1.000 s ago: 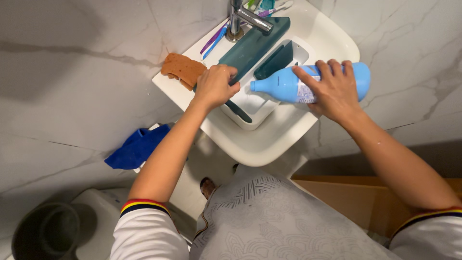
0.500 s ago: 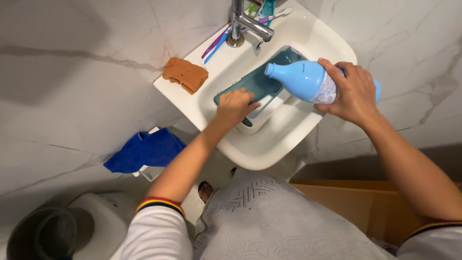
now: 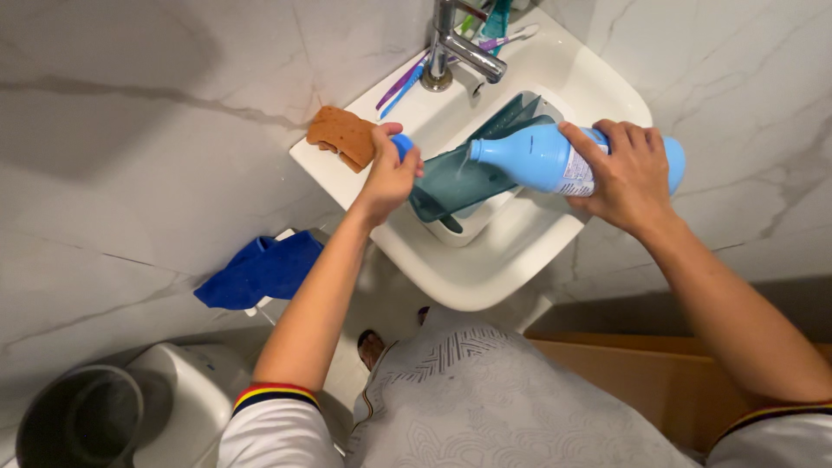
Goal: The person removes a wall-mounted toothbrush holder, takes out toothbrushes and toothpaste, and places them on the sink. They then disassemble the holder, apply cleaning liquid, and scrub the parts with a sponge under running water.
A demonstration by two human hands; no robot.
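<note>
My right hand (image 3: 628,173) grips a light blue plastic bottle (image 3: 529,156), held on its side with its open neck pointing left. The neck hangs over a dark teal plastic tray (image 3: 455,182) that leans inside a white tub (image 3: 472,227) in the sink (image 3: 485,277). My left hand (image 3: 386,178) is over the sink's left rim and pinches the bottle's small blue cap (image 3: 401,146) between its fingers. An orange sponge (image 3: 342,134) lies on the rim just left of that hand.
A chrome tap (image 3: 455,43) and several toothbrushes (image 3: 407,78) are at the back of the sink. A blue cloth (image 3: 260,269) lies lower left, a grey bin (image 3: 78,416) at the bottom left, and a cardboard box (image 3: 641,373) at the lower right.
My left hand let go of the teal tray and now holds the blue cap. The bottle's neck is uncapped and has dropped closer to the tray.
</note>
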